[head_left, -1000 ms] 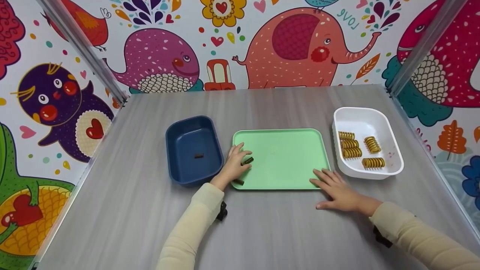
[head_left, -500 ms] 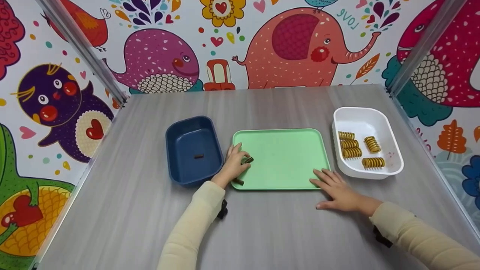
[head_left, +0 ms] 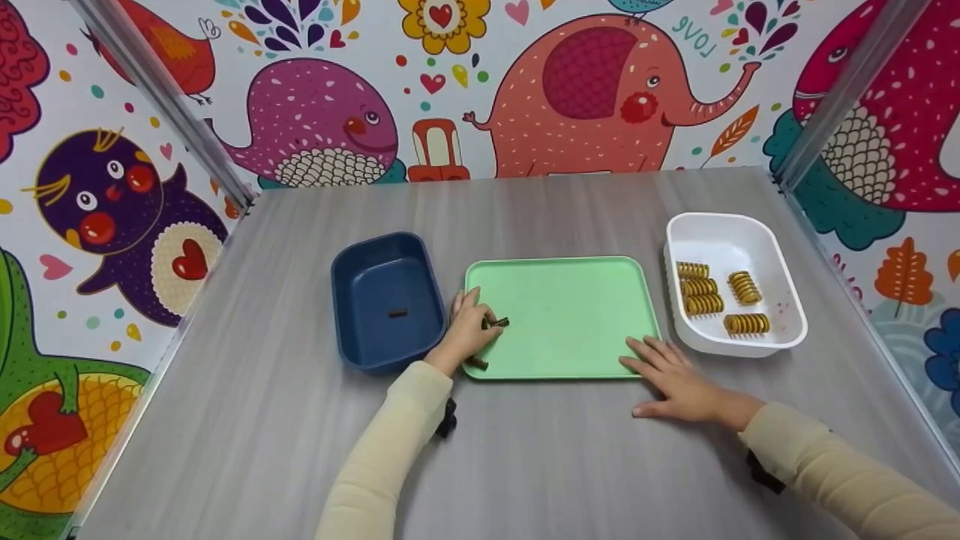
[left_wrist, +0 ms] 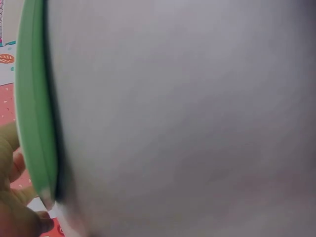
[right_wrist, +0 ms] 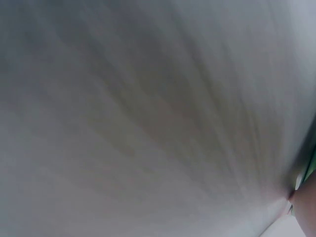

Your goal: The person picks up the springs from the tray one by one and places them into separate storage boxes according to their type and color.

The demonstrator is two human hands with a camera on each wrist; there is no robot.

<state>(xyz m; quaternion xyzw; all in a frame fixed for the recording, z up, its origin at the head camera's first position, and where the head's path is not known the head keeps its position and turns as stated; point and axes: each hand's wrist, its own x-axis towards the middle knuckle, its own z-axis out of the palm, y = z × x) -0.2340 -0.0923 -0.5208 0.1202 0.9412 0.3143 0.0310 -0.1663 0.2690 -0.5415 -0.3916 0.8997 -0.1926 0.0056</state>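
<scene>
At the left side of the green tray (head_left: pixel 570 319), my left hand (head_left: pixel 466 330) pinches a small dark piece (head_left: pixel 501 322) between thumb and index finger; another dark bit shows beside it, partly hidden by the fingers. A further dark piece (head_left: pixel 478 364) lies at the tray's lower left corner. My right hand (head_left: pixel 679 381) rests with fingers spread over the tray's lower right corner. In the left wrist view, part of the left hand (left_wrist: pixel 17 212) shows by the green rim (left_wrist: pixel 37 108). Only a bit of the right hand (right_wrist: pixel 306 205) appears in the right wrist view.
A blue bin (head_left: pixel 386 356) left of the tray holds one dark piece (head_left: pixel 397 312). To the right stands a white bin (head_left: pixel 739 346) with several gold coil springs (head_left: pixel 747 324). Metal posts and patterned walls border the grey table (head_left: pixel 555 457).
The left thumb and index finger have closed together around the dark piece, which has turned slightly. The right hand has stayed in place.
</scene>
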